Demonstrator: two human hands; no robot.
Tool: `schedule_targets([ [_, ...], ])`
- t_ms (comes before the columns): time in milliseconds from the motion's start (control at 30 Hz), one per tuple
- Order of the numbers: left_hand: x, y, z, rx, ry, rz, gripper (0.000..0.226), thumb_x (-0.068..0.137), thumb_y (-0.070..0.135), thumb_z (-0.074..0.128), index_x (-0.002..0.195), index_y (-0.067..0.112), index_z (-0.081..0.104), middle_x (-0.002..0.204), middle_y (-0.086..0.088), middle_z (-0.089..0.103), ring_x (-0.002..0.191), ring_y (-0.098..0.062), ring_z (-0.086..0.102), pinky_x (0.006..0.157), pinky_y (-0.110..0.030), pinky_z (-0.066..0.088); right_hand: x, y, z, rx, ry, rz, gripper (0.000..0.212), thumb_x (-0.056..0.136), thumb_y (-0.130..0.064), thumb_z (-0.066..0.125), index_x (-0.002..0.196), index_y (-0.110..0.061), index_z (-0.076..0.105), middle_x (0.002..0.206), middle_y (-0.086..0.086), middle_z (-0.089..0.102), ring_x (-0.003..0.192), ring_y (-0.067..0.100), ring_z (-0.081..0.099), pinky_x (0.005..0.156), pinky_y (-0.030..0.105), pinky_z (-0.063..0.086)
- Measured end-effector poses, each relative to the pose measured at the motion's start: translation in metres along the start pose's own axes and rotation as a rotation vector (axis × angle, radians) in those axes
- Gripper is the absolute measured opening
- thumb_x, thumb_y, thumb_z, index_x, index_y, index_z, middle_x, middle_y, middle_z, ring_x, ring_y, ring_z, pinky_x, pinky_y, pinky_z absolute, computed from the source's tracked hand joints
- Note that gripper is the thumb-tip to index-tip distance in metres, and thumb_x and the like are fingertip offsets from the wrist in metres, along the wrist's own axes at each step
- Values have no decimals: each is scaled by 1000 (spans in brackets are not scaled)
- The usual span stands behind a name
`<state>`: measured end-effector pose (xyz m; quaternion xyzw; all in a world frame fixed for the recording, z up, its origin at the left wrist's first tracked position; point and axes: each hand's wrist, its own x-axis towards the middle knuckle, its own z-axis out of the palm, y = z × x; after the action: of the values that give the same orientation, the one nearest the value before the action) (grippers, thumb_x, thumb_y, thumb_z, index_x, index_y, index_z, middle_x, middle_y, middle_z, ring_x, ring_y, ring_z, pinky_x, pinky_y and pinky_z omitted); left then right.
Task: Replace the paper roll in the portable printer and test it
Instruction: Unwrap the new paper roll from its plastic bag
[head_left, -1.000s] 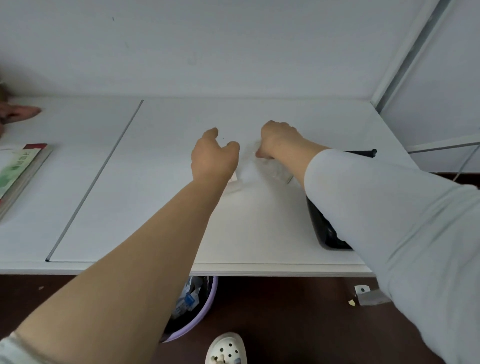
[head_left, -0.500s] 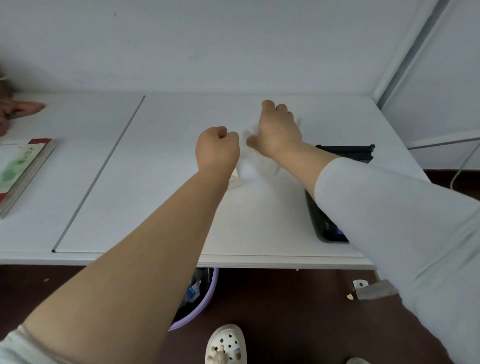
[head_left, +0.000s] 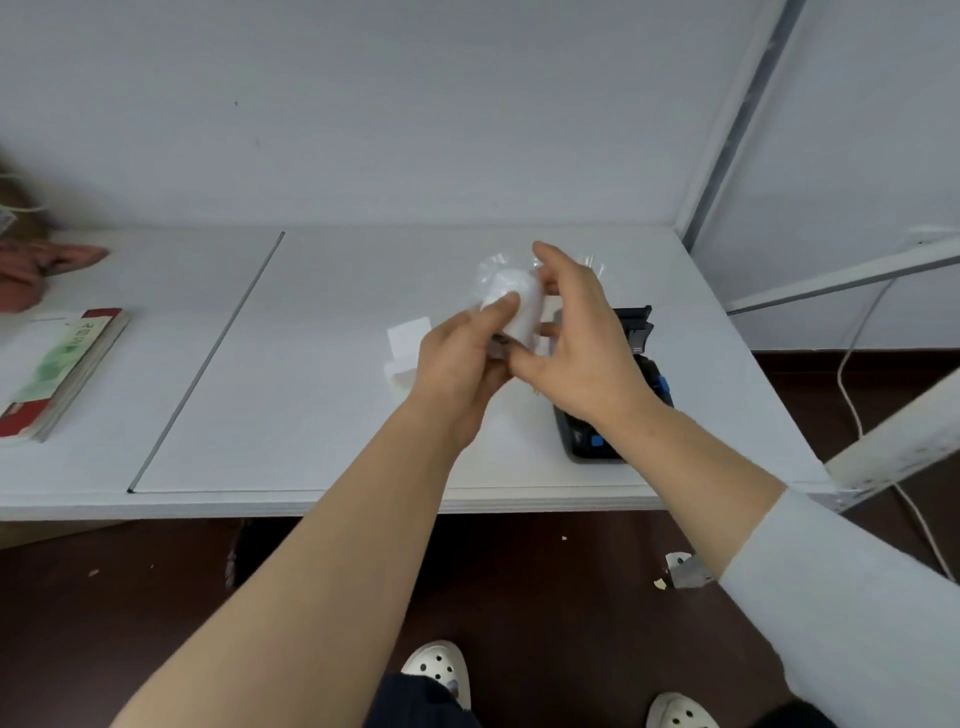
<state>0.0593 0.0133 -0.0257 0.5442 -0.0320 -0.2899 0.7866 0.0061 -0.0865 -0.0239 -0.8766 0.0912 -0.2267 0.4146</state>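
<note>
A white paper roll (head_left: 514, 301) in clear plastic wrap is held above the white table (head_left: 311, 415), between both hands. My left hand (head_left: 462, 364) grips its lower end, thumb on the roll. My right hand (head_left: 576, 343) holds the wrap from the right with fingers spread around it. The black portable printer (head_left: 628, 374) with blue buttons lies on the table just right of and below my hands, its lid raised at the far end; my right wrist hides much of it. A small white paper piece (head_left: 408, 343) lies on the table beside my left hand.
A red and green book (head_left: 62, 374) lies at the table's left edge. Another person's hand (head_left: 31, 270) rests at the far left. A white cable (head_left: 857, 374) hangs to the right of the table. A metal frame post (head_left: 727, 156) rises at the right rear corner.
Both hands have lifted the wrapped roll off the table and pulled it nearer. My right hand has gone from a fist on the wrap to spread fingers. The view has tilted down.
</note>
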Motion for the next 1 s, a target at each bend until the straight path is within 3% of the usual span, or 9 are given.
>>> schedule_targets([
  [133, -8, -16, 7, -62, -25, -62, 16, 86, 13, 60, 97, 2, 64, 68, -7, 65, 68, -19, 65, 71, -28, 57, -29, 7, -15, 325, 120, 247, 60, 80, -7, 61, 135, -19, 41, 135, 1, 46, 120, 9, 48, 98, 22, 44],
  [233, -10, -24, 15, -189, -46, -137, 20, 87, 13, 55, 102, 2, 59, 79, -11, 63, 71, -23, 62, 67, -28, 54, -35, 18, -23, 498, 265, 442, 23, 85, -12, 56, 99, -30, 57, 100, -5, 61, 88, 5, 59, 80, 26, 49],
  [333, -10, -28, 22, -237, -79, -178, 23, 87, 20, 60, 103, 4, 61, 81, -11, 65, 64, -19, 61, 56, -23, 54, -33, 32, -24, 603, 221, 595, 33, 81, -29, 62, 114, -25, 59, 109, -1, 68, 101, 16, 65, 89, 39, 53],
  [400, -7, -31, 22, -225, -61, -172, 24, 82, 24, 69, 97, 7, 64, 86, -11, 64, 62, -17, 60, 55, -22, 53, -32, 34, -24, 599, 214, 597, 18, 85, -23, 60, 100, -16, 67, 98, 13, 72, 95, 31, 69, 86, 48, 56],
  [467, -3, -34, 16, -214, 26, -158, 28, 77, 22, 75, 96, 5, 63, 89, -12, 57, 62, -18, 61, 54, -21, 52, -28, 34, -23, 625, 206, 582, 13, 91, -15, 56, 90, -13, 70, 79, 7, 73, 82, 29, 70, 79, 44, 58],
  [600, 0, -41, -6, -37, 191, -147, 43, 80, 37, 72, 107, 4, 64, 93, -10, 65, 74, -21, 65, 67, -27, 57, -18, 24, -17, 704, 81, 592, 16, 92, -14, 57, 98, -2, 64, 78, 7, 60, 60, 20, 68, 57, 27, 60],
  [733, 2, -46, -21, 314, 368, -172, 41, 87, 53, 55, 81, 12, 60, 70, -1, 57, 73, -17, 54, 71, -29, 47, -7, 16, -7, 680, -19, 626, 7, 88, -8, 61, 81, -8, 63, 69, 8, 59, 61, 22, 64, 56, 25, 59],
  [833, 4, -49, -27, 379, 375, -160, 38, 93, 43, 51, 71, 12, 56, 68, -4, 56, 65, -17, 52, 61, -27, 45, 1, 14, 2, 644, -68, 645, 10, 87, -3, 60, 78, -7, 62, 70, 11, 63, 58, 18, 61, 53, 24, 58],
  [1000, 10, -54, -37, 476, 343, -118, 24, 90, 13, 49, 67, 10, 54, 69, -8, 46, 66, -24, 39, 64, -28, 43, 13, 17, 12, 543, -157, 673, 23, 92, 0, 50, 72, -9, 58, 72, 9, 62, 61, 15, 61, 53, 25, 56],
])
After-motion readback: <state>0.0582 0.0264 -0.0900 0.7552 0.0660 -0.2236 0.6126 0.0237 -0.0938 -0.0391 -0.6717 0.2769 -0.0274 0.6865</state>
